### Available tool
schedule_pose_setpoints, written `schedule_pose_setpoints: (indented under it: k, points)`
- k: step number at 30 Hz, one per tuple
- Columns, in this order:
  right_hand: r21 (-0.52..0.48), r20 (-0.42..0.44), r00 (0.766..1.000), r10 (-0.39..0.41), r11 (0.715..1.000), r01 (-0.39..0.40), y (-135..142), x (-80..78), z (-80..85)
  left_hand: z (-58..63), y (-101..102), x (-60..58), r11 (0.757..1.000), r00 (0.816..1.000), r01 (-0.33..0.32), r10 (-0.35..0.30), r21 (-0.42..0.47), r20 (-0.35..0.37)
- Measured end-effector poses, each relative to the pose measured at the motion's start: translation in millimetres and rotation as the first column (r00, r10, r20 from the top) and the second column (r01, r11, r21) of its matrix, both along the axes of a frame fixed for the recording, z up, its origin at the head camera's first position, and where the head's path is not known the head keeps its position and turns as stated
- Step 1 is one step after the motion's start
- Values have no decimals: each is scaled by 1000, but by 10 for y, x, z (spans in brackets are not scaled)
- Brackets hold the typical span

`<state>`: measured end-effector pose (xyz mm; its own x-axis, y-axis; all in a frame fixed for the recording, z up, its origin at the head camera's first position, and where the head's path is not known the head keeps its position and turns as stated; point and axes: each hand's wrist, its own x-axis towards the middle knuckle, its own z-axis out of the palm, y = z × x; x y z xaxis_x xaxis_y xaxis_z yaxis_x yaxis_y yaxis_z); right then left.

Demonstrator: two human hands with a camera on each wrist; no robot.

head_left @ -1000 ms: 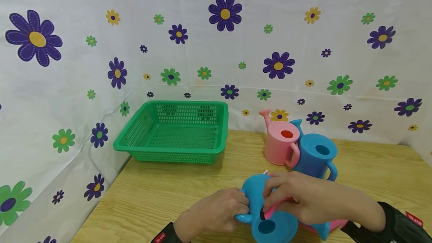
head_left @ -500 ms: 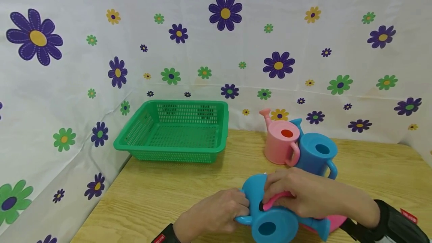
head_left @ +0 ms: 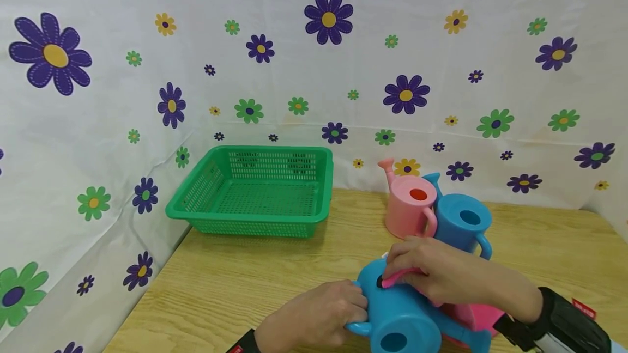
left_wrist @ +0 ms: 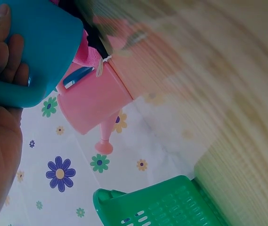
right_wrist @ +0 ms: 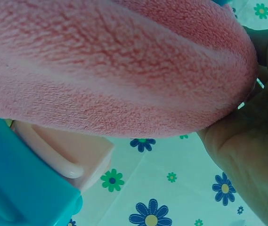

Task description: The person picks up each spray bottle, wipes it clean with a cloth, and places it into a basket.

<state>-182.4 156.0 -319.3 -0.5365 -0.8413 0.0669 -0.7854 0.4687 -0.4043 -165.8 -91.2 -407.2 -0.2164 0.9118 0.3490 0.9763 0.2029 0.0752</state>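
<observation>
In the head view, my left hand grips the handle of a blue watering can, tipped on its side with the round opening toward me and the spout pointing right. A fuzzy pink cloth is pinched in my right hand and lies against the can's side. At the cloth's edge shows a small black patch. More pink cloth hangs beneath the right wrist, behind the spout. In the left wrist view, the left fingers curl through the can's handle.
Behind the hands stand a pink watering can and a second blue watering can, side by side. A green plastic basket sits at the back left of the wooden table. A flowered white sheet hangs behind.
My right hand has slid the pink cloth along the can's side, away from its opening. The held can has shifted slightly right and toward me.
</observation>
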Motion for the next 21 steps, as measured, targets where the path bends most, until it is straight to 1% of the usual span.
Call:
schedule_pose_setpoints:
  k: [5,10,17,21]
  points:
    - [-3,-36,999,-40,999,40,12,-60,-52,12,17,18,1000,998,8,-9,-11,-54]
    - [-33,-74,995,-69,997,67,36,-150,-115,26,37,40,999,996,32,-33,-4,-79]
    - [-74,-118,989,-86,994,77,70,-250,-170,37,42,61,1000,999,6,-6,-7,-37]
    - [-88,-127,988,-88,993,77,84,-277,-191,38,39,57,1000,999,7,-8,-5,-49]
